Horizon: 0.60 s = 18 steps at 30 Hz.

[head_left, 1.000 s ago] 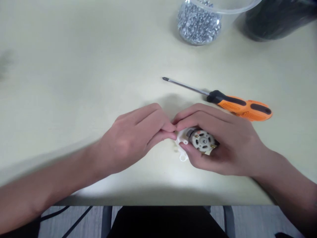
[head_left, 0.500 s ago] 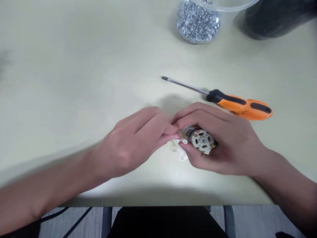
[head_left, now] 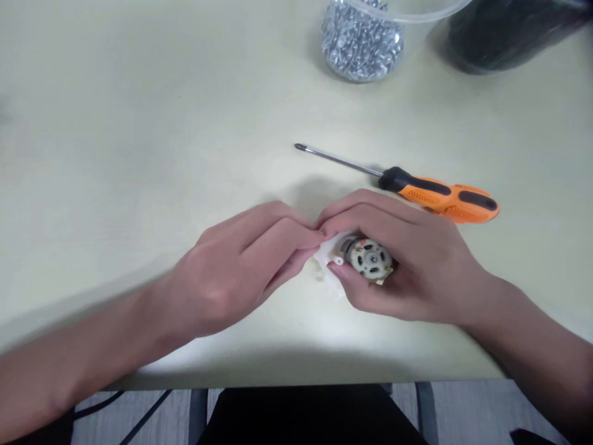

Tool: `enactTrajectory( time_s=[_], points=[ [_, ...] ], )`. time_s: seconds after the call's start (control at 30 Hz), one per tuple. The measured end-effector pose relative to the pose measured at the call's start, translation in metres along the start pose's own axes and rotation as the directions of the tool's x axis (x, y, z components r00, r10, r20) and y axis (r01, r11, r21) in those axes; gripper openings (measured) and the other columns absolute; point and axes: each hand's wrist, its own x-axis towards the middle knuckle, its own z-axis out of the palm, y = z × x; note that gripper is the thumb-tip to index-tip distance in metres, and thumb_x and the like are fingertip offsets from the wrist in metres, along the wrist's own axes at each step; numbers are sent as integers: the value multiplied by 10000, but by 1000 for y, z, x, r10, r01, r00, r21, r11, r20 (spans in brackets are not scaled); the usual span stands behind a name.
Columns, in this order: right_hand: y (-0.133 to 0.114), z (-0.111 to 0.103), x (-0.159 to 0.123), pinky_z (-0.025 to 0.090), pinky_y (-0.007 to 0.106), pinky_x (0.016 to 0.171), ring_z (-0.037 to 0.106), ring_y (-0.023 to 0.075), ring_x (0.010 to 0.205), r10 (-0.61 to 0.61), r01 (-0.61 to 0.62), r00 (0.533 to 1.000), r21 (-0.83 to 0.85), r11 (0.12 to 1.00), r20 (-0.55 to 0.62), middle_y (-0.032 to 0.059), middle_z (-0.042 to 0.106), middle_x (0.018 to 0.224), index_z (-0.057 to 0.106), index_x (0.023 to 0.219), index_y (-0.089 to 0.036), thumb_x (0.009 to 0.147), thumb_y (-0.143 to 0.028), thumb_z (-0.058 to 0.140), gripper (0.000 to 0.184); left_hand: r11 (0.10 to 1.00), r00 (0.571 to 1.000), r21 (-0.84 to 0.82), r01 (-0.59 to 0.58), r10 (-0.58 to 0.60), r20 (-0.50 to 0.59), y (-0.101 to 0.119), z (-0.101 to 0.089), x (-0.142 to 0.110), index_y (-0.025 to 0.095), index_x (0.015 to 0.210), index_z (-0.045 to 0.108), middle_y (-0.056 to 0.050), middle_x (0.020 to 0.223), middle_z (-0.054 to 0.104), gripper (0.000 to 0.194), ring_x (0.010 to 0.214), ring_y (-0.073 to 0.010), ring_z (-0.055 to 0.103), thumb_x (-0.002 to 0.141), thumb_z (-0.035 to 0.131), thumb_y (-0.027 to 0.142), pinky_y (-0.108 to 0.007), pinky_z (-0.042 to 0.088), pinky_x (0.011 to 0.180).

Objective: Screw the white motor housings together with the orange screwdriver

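My right hand wraps around a small electric motor, whose round pale end with dark slots and brass terminals faces up. The motor sits in a white plastic housing, partly hidden by my fingers. My left hand reaches in from the left, and its fingertips pinch the housing's edge. Just beyond my right hand, a Phillips screwdriver with an orange and black handle lies on the table, not touching my hand.
A clear plastic tub of silver screws stands at the far edge of the view, with a dark bag to its right. The pale table stretches left, and its near edge runs below my hands above a grey floor.
The whole scene sits slightly further left in view. My left fingertips have shifted on the white housing, and the motor stays in my right hand.
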Motion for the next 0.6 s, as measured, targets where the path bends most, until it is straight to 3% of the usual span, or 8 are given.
enactTrajectory(
  time_s=[0.17,0.37,0.53,0.6],
  points=[
    [2,0,0,521,265,768,606,122,864,-14,15,1000,2,1000,-9,76,643,964,615,999,-105,807,-198,625,213,1000,1000,-7,4,-4,5,-4,2,2,165,916,665,7,875,713,92,760,-42,640,844,665,108,-113,486,564],
    [3,0,0,522,267,764,611,126,867,-3,3,1000,21,1000,4,79,644,971,619,1000,-103,806,-202,626,219,999,1000,-41,-9,10,4,-4,3,4,172,913,647,-7,880,690,47,787,-75,630,871,646,150,-172,524,695],
    [1,0,0,534,277,800,636,139,907,11,-11,1000,29,1000,9,76,649,1005,624,1016,-116,808,-186,617,220,982,991,137,131,-125,-51,-18,-4,10,178,902,608,-4,840,647,18,789,-124,604,897,591,177,-231,486,679],
    [1,0,-1,531,271,824,639,143,934,9,-9,1000,26,1000,5,74,650,1010,622,1016,-119,799,-178,624,225,956,984,235,178,-176,-30,-28,-8,13,157,928,613,-31,873,623,63,843,-165,586,910,558,183,-295,483,768]
  ],
)
